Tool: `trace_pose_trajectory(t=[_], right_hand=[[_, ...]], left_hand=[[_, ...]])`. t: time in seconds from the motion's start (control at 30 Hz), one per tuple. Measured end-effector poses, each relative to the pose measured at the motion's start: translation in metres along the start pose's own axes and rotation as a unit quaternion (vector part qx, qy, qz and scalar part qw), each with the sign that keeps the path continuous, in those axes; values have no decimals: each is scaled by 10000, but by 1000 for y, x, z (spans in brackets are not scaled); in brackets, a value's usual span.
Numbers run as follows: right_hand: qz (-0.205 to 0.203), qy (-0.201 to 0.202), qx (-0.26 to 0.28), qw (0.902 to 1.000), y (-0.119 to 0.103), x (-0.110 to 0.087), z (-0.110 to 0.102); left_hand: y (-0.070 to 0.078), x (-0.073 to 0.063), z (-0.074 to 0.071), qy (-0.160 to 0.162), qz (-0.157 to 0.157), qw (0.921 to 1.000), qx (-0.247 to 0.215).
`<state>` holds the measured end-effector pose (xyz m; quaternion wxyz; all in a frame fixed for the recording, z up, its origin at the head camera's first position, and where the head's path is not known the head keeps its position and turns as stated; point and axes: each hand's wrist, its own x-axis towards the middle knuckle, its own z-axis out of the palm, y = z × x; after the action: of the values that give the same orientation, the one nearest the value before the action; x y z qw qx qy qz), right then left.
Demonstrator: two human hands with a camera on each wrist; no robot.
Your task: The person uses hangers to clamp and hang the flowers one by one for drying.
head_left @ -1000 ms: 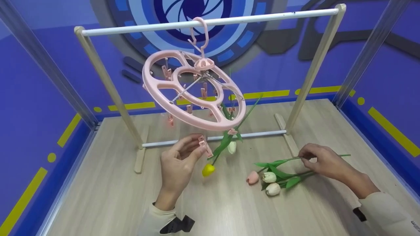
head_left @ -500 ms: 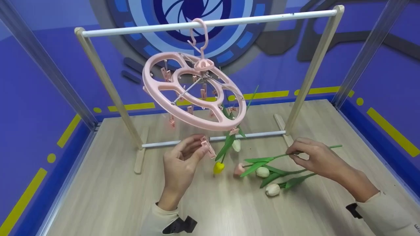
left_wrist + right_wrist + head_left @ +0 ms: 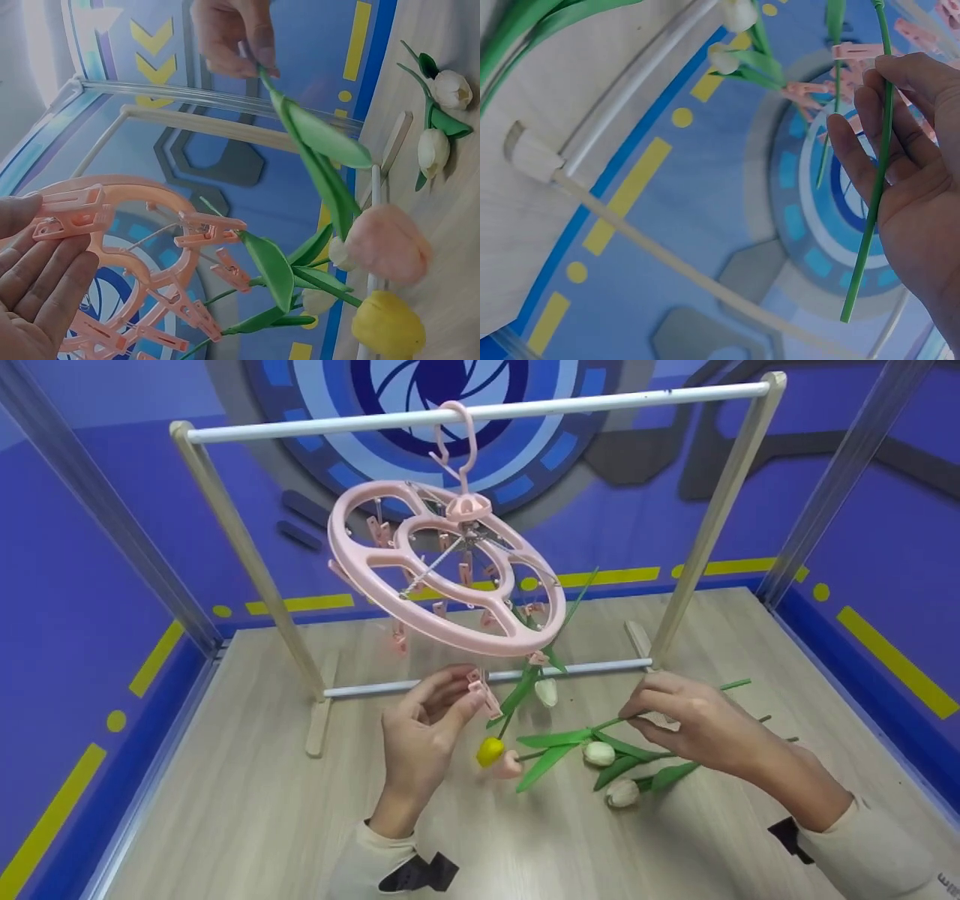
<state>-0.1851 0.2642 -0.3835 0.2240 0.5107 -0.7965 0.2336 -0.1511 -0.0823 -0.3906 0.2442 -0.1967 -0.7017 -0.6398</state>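
My left hand (image 3: 420, 746) pinches a pink clothespin (image 3: 485, 695) between thumb and fingers, below the front rim of a round pink clip hanger (image 3: 442, 631). In my right hand (image 3: 694, 720) is the green stem (image 3: 877, 180) of a pink tulip (image 3: 388, 245); its bloom points left, toward the left hand. A yellow tulip (image 3: 388, 324) and a white tulip (image 3: 547, 692) hang blooms down from the hanger's clips, close to the pink bloom. Two more white tulips, a nearer one (image 3: 622, 793) and a farther one (image 3: 600, 754), lie on the table below the right hand.
The hanger hooks over the white top bar (image 3: 600, 403) of a rack with wooden legs (image 3: 720, 510). Its lower bar (image 3: 367, 688) runs behind the left hand. Several pink clips dangle under the hanger. Blue printed walls (image 3: 112, 547) enclose the wooden table (image 3: 247, 810).
My right hand has moved left, carrying the pink tulip off the two white ones toward the left hand. My left hand, still pinching the clothespin, has shifted slightly right; the hanging flowers have swayed.
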Motion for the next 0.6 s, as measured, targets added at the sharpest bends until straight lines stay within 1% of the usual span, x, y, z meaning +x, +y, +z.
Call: trace_pose_trajectory(t=[0.1,0.27,0.4,0.6], right_hand=[[-148,35,0,9999,-4,9,2],[-467,231,42,9986,-8,24,7],[-614,313,53,9976,-11,35,11],[-626,380,65,9973,-19,53,16]], left_hand=[[0,0,1,-16,-42,10000,-79],[1,1,2,-34,-167,9996,-225],[1,1,4,-35,-179,9995,-264],[3,2,7,-51,-211,9989,-409]])
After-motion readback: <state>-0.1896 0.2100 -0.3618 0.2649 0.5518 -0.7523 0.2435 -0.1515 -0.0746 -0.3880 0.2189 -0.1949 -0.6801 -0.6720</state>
